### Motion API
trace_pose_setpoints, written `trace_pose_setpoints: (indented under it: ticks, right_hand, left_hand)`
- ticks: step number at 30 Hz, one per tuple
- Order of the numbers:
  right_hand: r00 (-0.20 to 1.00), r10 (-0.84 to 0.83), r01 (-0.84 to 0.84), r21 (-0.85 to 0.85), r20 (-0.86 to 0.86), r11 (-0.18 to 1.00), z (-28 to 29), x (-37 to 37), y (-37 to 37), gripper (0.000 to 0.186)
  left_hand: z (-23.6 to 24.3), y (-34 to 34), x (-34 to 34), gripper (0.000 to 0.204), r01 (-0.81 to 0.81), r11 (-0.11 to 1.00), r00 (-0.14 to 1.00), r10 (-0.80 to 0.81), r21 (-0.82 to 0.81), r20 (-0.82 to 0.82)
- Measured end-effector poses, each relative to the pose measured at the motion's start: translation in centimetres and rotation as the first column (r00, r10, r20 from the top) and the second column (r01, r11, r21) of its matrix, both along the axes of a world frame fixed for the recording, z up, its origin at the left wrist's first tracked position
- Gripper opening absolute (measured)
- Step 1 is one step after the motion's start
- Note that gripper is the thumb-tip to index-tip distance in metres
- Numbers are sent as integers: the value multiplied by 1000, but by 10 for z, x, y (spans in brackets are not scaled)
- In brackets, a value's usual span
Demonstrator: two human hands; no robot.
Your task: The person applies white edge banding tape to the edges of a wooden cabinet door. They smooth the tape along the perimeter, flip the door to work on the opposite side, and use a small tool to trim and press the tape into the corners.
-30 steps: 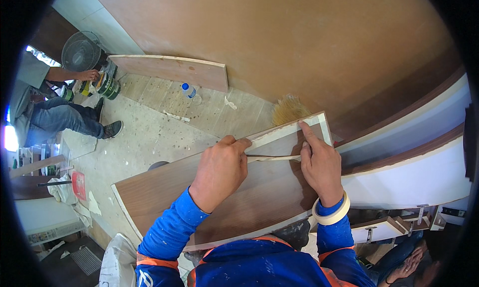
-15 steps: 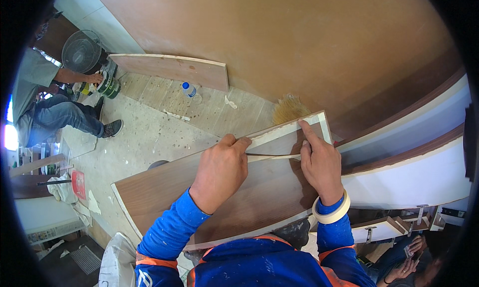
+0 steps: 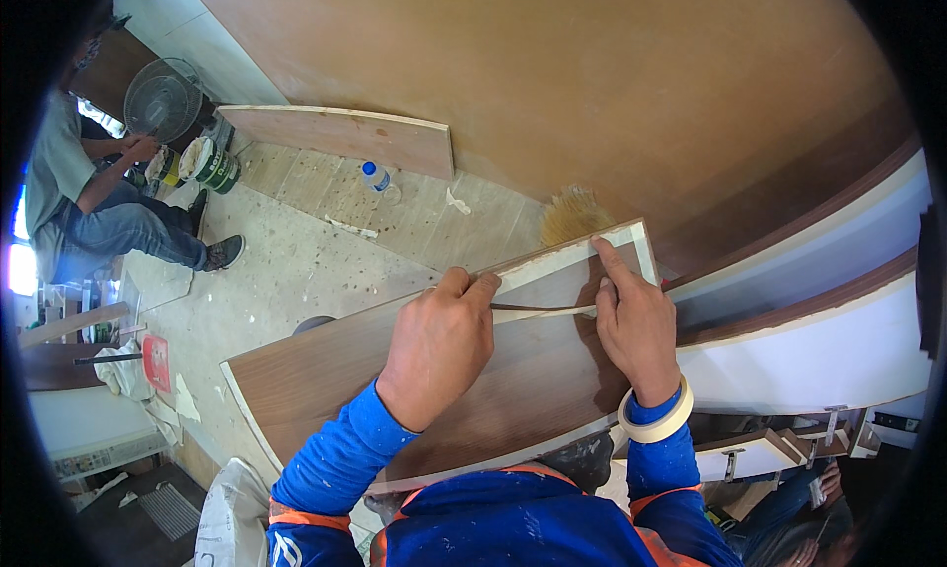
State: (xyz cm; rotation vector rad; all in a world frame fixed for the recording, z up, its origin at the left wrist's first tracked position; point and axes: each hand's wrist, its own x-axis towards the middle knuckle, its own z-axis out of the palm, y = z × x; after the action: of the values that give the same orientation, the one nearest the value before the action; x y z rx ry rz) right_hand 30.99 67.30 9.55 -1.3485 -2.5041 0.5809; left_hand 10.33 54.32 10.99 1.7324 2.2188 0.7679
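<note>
Across me lies a wood-grain panel with a pale band along its far edge. A thin, flexible brown edging strip spans the gap between my hands, slightly bowed. My left hand pinches the strip's left part by the panel's far edge, thumb and finger pressed together. My right hand rests near the panel's right corner, its index finger stretched along the pale band. Its other fingers curl where the strip's right part goes out of sight; their grip is partly hidden. A roll of masking tape rings my right wrist.
A broom head stands beyond the panel. A bottle with a blue cap and a long board are farther off. At left, a seated co-worker is beside buckets and a fan. Curved white panels stand at right.
My left hand has shifted slightly right, and the strip shows more of its brown face. The co-worker's hand has left the bucket; the hands at lower right have moved apart.
</note>
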Motion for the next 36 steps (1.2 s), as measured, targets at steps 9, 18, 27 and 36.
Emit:
trace_pose_setpoints:
  ticks: [9, 18, 27, 36]
  right_hand:
    - [1000, 1, -1, -8, -4, 1000, -2, 1, 1, 52]
    - [1000, 8, -8, -5, -6, 1000, -4, 1, 2, 51]
    - [1000, 4, -3, -21, 18, 1000, -2, 1, 2, 51]
    - [1000, 11, -11, -10, 8, 1000, -2, 0, 3, 51]
  left_hand:
    - [-8, 1, -1, 30, -23, 999, 999, 22, -26, -30]
    - [-13, 1, -2, 26, -8, 999, 999, 6, -34, -50]
    - [-15, 1, -2, 26, -16, 999, 998, 14, -33, -57]
    - [-13, 3, -1, 26, -20, 997, 997, 15, -73, -74]
